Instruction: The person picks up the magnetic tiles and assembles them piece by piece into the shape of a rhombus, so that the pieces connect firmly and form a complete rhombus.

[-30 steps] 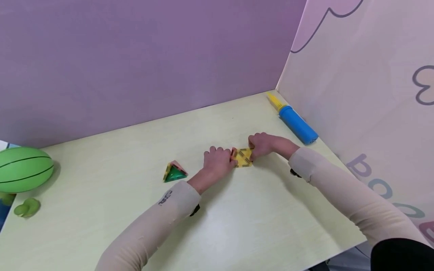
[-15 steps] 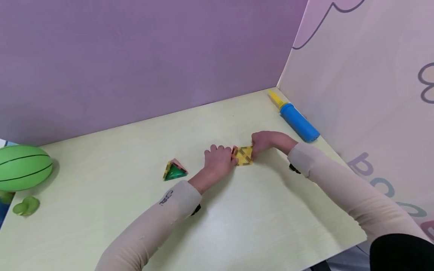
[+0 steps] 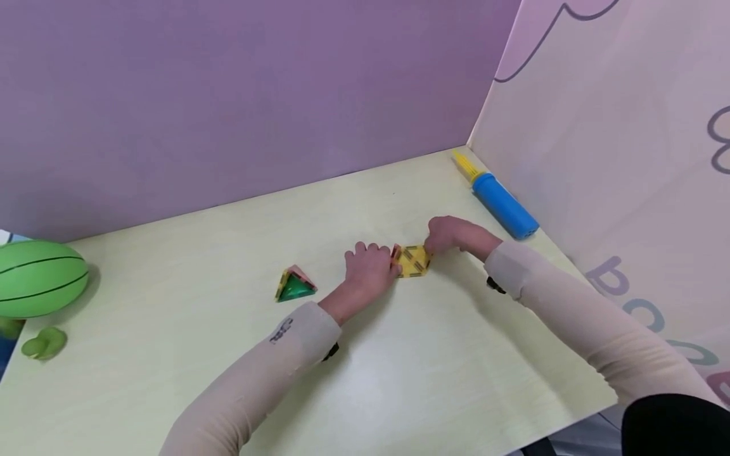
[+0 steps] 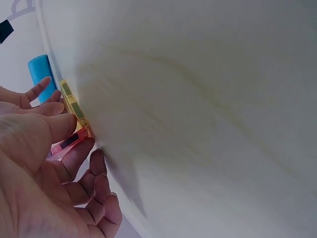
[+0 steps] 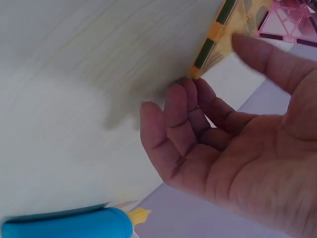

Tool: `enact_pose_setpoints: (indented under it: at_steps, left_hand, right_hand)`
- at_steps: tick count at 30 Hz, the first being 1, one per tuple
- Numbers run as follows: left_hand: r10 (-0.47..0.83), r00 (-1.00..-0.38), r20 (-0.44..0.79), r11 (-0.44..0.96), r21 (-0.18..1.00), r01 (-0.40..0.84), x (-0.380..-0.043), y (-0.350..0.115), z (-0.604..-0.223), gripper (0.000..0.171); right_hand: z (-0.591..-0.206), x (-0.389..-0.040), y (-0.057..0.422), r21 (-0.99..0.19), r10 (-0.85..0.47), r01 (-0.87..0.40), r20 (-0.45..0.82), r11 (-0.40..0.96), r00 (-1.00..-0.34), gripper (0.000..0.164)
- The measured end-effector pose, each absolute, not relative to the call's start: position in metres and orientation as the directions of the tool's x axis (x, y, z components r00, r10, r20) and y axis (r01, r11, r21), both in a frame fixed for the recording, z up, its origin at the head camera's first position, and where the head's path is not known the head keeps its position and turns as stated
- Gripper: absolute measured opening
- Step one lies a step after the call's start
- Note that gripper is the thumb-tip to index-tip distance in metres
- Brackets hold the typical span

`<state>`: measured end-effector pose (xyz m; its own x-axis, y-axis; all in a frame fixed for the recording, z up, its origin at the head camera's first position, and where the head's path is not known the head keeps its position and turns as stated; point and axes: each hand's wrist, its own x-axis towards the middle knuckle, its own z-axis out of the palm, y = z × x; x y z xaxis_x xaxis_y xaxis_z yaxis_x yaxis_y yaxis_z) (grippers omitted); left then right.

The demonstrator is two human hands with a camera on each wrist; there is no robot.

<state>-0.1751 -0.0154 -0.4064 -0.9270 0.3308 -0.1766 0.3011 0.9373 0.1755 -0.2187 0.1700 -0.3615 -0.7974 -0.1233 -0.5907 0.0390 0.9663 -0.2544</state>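
Observation:
In the head view, my left hand (image 3: 369, 269) pinches the near-left end of a small group of magnetic tiles. Yellow triangular magnetic tiles (image 3: 413, 261) lie joined on the table, with a red-pink tile (image 4: 69, 142) at their left end, between the left thumb and index finger. My right hand (image 3: 447, 234) is at the yellow tiles' right corner. In the right wrist view, its fingers are loosely bent, a fingertip touches the corner, and the thumb stands apart from it. Left of both hands stands a small pyramid of green, yellow and pink tiles (image 3: 295, 286).
A blue hand pump (image 3: 505, 206) with a yellow nozzle lies along the right wall. A green striped ball (image 3: 42, 278) and a small green toy (image 3: 44, 344) are at the table's left side. A purple wall (image 3: 256, 95) borders the table (image 3: 365, 392) behind.
The right hand has slid a little to the right and away from the yellow tiles, so more of their right end shows. The left hand keeps its place on the tiles.

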Motion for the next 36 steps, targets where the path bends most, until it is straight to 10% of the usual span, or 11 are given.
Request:
enact_pose_setpoints:
  at_steps: [20,36]
  left_hand:
    - [0.334,-0.929,-0.157,0.939,0.146,0.312,-0.174,-0.012,-0.411,0.040]
    - [0.366,-0.924,-0.110,0.930,0.087,0.357,-0.177,-0.016,-0.410,0.045]
  right_hand:
    - [-0.358,-0.216,0.185,-0.471,-0.145,0.201,-0.601,0.859,-0.786,0.030]
    - [-0.358,-0.198,0.152,-0.451,-0.272,-0.096,-0.344,0.888,-0.899,0.038]
